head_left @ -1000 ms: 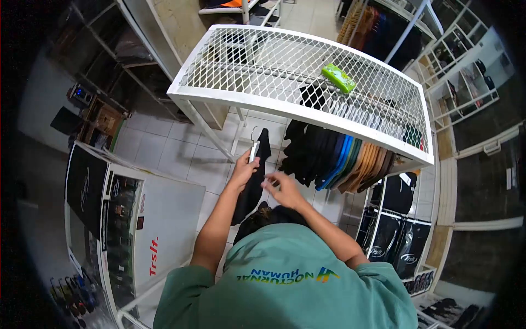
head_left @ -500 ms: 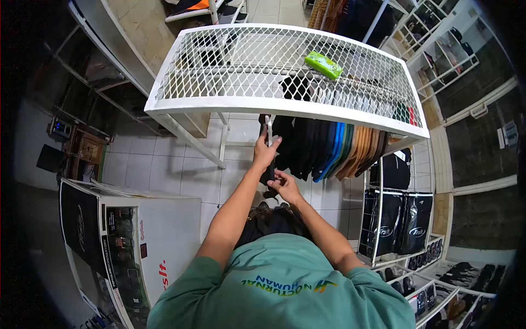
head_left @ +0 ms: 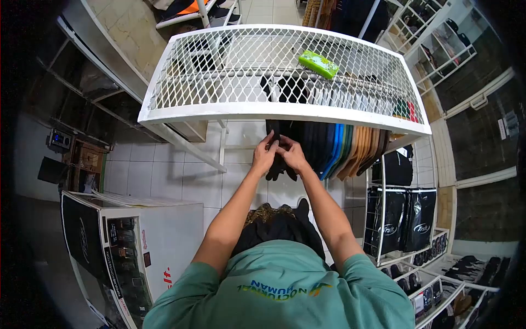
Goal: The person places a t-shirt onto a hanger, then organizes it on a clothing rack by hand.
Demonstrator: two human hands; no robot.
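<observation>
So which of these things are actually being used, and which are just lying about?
In use: left hand and right hand, both gripping the black garment; the white mesh rack above it; the row of hanging clothes beside it.
Lying about: green packet on the rack top; white cabinet; black bags.

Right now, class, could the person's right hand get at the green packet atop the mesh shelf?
Probably yes, though not directly: the right hand holds a black garment under the mesh shelf, so it must come round the front rim. The green packet lies uncovered on top.
</observation>
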